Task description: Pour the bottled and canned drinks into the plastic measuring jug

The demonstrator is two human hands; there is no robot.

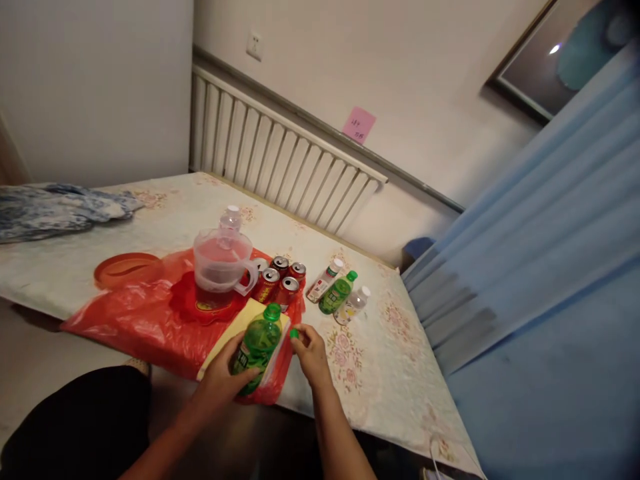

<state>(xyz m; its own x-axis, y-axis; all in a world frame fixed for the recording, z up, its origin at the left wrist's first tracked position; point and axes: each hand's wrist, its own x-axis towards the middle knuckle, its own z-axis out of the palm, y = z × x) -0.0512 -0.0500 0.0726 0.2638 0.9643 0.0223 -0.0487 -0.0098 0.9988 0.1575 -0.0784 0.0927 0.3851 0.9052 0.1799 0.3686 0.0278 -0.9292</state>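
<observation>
My left hand (227, 367) is wrapped round a green plastic bottle (263, 340), tilted slightly and held above a yellow cloth (245, 317). A small green bottle cap (295, 333) is pinched in my right hand (313, 353), a short way right of the bottle and apart from it. Behind the bottle several drink cans (289, 290) stand close together. A clear plastic jug (223, 263) with liquid in it stands on a red dish (185, 303) to their left.
A red plastic bag (130, 327) lies spread on the flower-patterned table cover (370, 373). An orange lid (127, 267) lies at its left. Behind the jug stands a clear bottle (231, 219). Right of the cans are a white-capped bottle (325, 283), a green bottle (339, 293) and a clear bottle (351, 307).
</observation>
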